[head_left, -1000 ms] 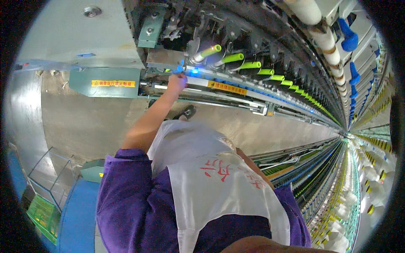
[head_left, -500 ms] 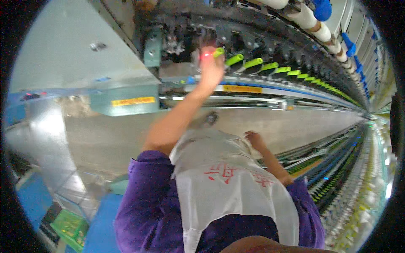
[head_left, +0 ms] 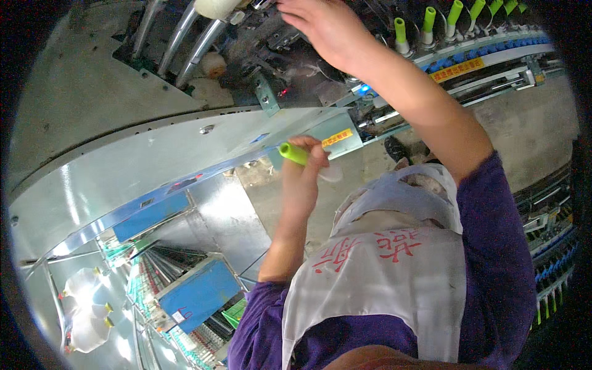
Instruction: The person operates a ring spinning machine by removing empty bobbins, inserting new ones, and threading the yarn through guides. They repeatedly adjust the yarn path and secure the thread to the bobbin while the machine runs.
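Observation:
My left hand is raised in front of me and shut on a light green bobbin tube, which sticks out to the left above my fingers; something pale shows under the hand. Higher up, my right hand reaches into the dark upper part of the spinning frame, fingers stretched out to the left against the metal parts. Whether they pinch anything I cannot see. Just right of that hand stands a row of several green tubes on their spindles.
A grey sheet-metal end cover fills the left. Angled metal pipes and a white roving package are at the top. A yellow label strip runs along the machine rail. Blue boxes and white full bobbins lie lower left.
The view has swung sharply. My left hand has come down from the spindle row holding a green tube. My right hand has risen from waist level into the machine's upper part.

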Demonstrator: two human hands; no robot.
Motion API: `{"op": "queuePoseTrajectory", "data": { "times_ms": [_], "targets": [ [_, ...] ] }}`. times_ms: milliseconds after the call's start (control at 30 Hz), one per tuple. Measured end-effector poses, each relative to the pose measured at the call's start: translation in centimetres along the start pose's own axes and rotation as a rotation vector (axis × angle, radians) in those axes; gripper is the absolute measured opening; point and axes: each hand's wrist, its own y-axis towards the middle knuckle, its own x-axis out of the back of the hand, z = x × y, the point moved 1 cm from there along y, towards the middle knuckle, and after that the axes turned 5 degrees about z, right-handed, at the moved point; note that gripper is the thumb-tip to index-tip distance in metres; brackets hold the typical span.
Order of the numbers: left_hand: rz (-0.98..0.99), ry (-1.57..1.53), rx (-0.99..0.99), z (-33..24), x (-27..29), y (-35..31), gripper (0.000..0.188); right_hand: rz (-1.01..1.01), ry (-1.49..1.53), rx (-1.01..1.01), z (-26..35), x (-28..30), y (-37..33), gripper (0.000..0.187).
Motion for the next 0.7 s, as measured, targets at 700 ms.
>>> {"op": "queuePoseTrajectory", "data": {
  "times_ms": [700],
  "targets": [
    [0.009,0.080,0.090,5.9,1.8,-5.4,0.024,0.099,0.092,0.074,-5.3,2.3,8.2,0.010]
  ]
}}
